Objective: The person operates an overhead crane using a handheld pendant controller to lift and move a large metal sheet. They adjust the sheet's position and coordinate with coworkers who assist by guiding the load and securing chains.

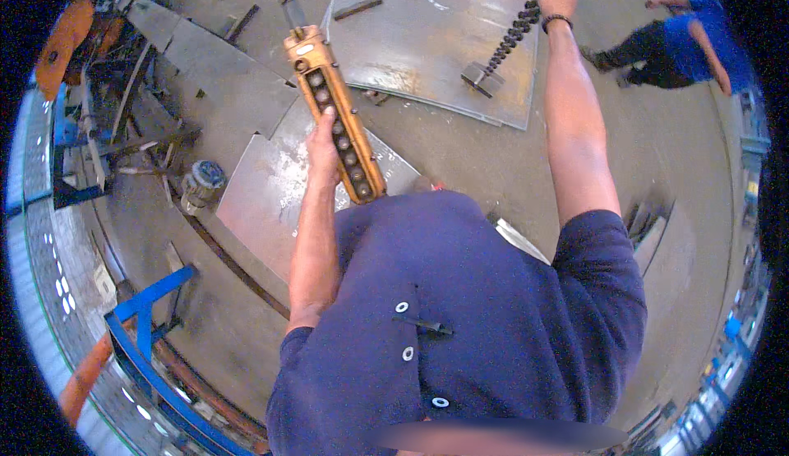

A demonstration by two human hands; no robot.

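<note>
My left hand (pixel 323 153) is wrapped round a long yellow crane pendant control (pixel 340 129) with a row of dark round buttons. The thumb rests on one of the buttons, and a cable (pixel 288 8) leads up from the pendant's top. Stretched out far to the right, my right hand (pixel 559 2) grips a heavy dark chain (pixel 516 38). A dark, square, plate-like metal piece (pixel 483 79) is at the chain's lower end, over a large metal sheet (pixel 427 32); whether it touches the sheet I cannot tell.
Another metal sheet (pixel 263 185) lies by my left forearm. Scrap metal (pixel 123 119) piles up at far left, near a grey cylindrical container (pixel 203 183) and a blue steel frame (pixel 148 308). A co-worker in blue (pixel 682 49) is at far right.
</note>
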